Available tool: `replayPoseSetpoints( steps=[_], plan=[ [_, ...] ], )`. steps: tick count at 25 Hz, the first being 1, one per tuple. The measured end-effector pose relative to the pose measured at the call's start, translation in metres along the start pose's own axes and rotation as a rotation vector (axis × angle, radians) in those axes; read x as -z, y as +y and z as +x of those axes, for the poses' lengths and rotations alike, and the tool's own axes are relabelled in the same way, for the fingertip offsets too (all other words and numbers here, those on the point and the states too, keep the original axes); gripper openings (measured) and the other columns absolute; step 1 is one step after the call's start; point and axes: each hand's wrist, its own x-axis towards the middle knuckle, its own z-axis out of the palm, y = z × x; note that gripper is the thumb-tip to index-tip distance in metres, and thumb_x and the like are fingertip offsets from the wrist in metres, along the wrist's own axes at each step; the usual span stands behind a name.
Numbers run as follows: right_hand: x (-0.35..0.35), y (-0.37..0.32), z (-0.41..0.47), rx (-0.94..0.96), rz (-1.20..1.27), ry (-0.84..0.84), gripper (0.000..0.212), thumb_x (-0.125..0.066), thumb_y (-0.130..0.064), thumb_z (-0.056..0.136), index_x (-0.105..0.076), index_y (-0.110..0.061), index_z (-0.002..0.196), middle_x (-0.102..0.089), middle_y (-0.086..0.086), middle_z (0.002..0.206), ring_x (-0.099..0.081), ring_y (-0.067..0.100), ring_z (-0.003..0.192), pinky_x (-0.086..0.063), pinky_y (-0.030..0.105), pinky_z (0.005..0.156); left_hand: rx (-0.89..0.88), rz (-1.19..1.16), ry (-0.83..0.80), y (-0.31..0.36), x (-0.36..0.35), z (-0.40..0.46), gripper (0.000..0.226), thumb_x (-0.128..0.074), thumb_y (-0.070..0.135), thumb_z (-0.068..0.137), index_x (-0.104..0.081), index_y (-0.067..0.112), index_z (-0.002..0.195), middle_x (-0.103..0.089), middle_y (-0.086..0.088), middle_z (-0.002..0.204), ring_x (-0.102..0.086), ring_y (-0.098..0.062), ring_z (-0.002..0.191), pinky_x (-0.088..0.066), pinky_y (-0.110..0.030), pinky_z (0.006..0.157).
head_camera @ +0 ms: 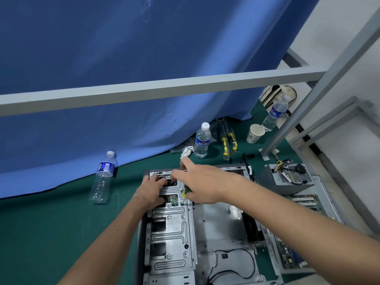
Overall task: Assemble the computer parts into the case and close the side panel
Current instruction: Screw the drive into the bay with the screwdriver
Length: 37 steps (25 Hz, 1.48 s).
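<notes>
Hands [202, 183] hide most of screwdriver [186, 192] above case [170, 227].

The right hand [202, 185] covers most of the screwdriver [186, 193], the left hand [151, 191] masks part of the drive cage [171, 221], and the bottom edge cuts the case [226, 243].

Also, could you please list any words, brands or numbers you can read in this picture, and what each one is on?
None can be read.
Bottle by the left: blue label, print blurred.
Middle bottle: white characters, too blurred.
Far bottle: label too small.
Paper cup: faint mark, unreadable.
Circuit board in the case: markings too small.
</notes>
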Motion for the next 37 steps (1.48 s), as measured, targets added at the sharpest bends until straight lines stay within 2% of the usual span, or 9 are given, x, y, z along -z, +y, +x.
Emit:
replayPoseSetpoints(
  steps=[3,7,9,12,16,19,24,32,37],
  plan=[
    [-0.001,-0.001,0.000,0.053,-0.162,0.089,0.022,-0.053,-0.015,0.095,-0.054,-0.019,0.116,-0.048,0.009,0.109,-0.060,0.034,0.086,-0.041,0.038,0.063,-0.001,0.001,0.003,0.000,-0.001,0.000,0.055,-0.065,0.026,0.081,-0.047,0.028,0.133,-0.040,-0.001,0.117,-0.028,-0.020,0.101,-0.043,-0.038,0.093],
    [-0.013,-0.012,0.004,-0.085,-0.327,0.225,0.036,-0.038,-0.041,0.104,-0.058,-0.013,0.110,-0.064,0.009,0.104,-0.065,0.031,0.091,-0.034,0.034,0.061,0.001,0.003,0.001,0.000,-0.001,0.000,0.051,-0.065,0.026,0.081,-0.048,0.025,0.129,-0.040,-0.001,0.118,-0.029,-0.020,0.101,-0.043,-0.037,0.091],
    [-0.011,-0.010,0.004,-0.102,-0.197,0.179,0.031,-0.041,-0.040,0.103,-0.052,-0.013,0.113,-0.055,0.012,0.111,-0.061,0.034,0.082,-0.034,0.034,0.061,0.000,0.005,0.004,0.000,-0.001,0.000,0.051,-0.065,0.026,0.081,-0.048,0.024,0.128,-0.040,-0.001,0.118,-0.028,-0.020,0.100,-0.042,-0.037,0.091],
    [0.000,0.000,0.001,-0.031,0.052,-0.019,0.021,-0.050,-0.015,0.095,-0.047,-0.016,0.116,-0.042,0.010,0.112,-0.056,0.033,0.077,-0.037,0.037,0.061,-0.005,-0.009,0.003,0.000,0.000,0.001,0.055,-0.065,0.025,0.080,-0.047,0.029,0.132,-0.040,-0.001,0.118,-0.031,-0.022,0.104,-0.043,-0.037,0.092],
    [-0.005,-0.008,0.000,-0.035,-0.245,0.192,0.024,-0.049,-0.034,0.100,-0.053,-0.012,0.107,-0.064,0.011,0.100,-0.064,0.033,0.090,-0.032,0.034,0.059,-0.003,-0.003,0.003,0.000,-0.001,0.001,0.053,-0.065,0.027,0.081,-0.047,0.027,0.131,-0.040,-0.002,0.119,-0.033,-0.024,0.107,-0.042,-0.036,0.092],
    [-0.013,-0.013,0.003,-0.086,-0.271,0.231,0.034,-0.040,-0.046,0.102,-0.048,-0.013,0.100,-0.066,0.009,0.097,-0.066,0.031,0.086,-0.028,0.032,0.055,-0.003,-0.001,0.003,0.000,-0.001,0.000,0.052,-0.065,0.027,0.081,-0.048,0.026,0.130,-0.041,-0.002,0.119,-0.033,-0.024,0.107,-0.042,-0.036,0.091],
    [0.000,0.000,0.006,-0.014,-0.042,0.067,0.024,-0.056,-0.021,0.095,-0.047,-0.009,0.114,-0.047,0.013,0.107,-0.057,0.036,0.090,-0.036,0.035,0.066,0.006,-0.015,0.010,0.000,0.000,0.000,0.053,-0.066,0.027,0.081,-0.048,0.028,0.130,-0.040,-0.001,0.119,-0.033,-0.023,0.108,-0.044,-0.035,0.088],
    [-0.005,-0.010,0.007,-0.011,-0.114,0.228,0.029,-0.060,-0.033,0.096,-0.056,-0.005,0.105,-0.058,0.014,0.101,-0.061,0.034,0.092,-0.033,0.033,0.065,0.010,-0.020,0.003,0.002,0.000,-0.002,0.054,-0.065,0.027,0.081,-0.047,0.028,0.132,-0.041,-0.001,0.120,-0.033,-0.024,0.109,-0.044,-0.038,0.093],
    [-0.012,-0.013,0.010,-0.055,-0.119,0.178,0.029,-0.059,-0.028,0.098,-0.046,-0.005,0.110,-0.049,0.014,0.107,-0.062,0.033,0.088,-0.037,0.036,0.063,0.021,-0.029,0.006,0.003,0.000,-0.003,0.054,-0.065,0.026,0.082,-0.047,0.027,0.133,-0.040,-0.001,0.121,-0.033,-0.023,0.111,-0.044,-0.038,0.094]
  ],
)
